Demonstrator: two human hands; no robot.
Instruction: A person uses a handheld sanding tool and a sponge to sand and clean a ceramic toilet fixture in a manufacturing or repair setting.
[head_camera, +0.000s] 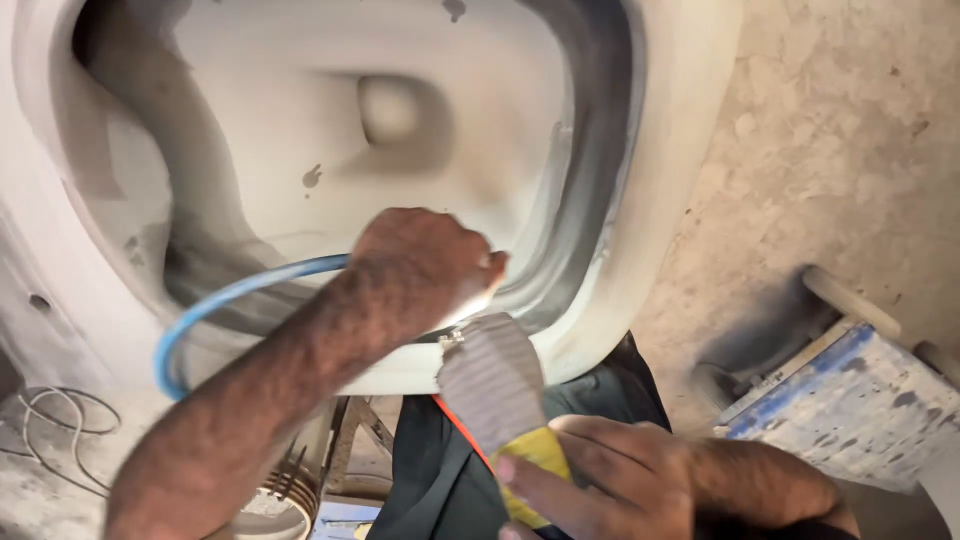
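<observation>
Your right hand (600, 475) pinches grey sandpaper (492, 380); left hand (425, 265) fisted on blue hose (215, 305) above, inside dusty white bowl (660, 200); rough concrete floor (840, 150).

Dusty concrete floor (830, 150), blue-edged board (850, 400), loose wire (50, 420).

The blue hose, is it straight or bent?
Bent. The blue hose curves in an arc along the pale ceramic bowl's rim and runs behind the left hand, which hides its end.

Blue hose (230, 300), yellow-backed grey sandpaper (495, 385)
</observation>
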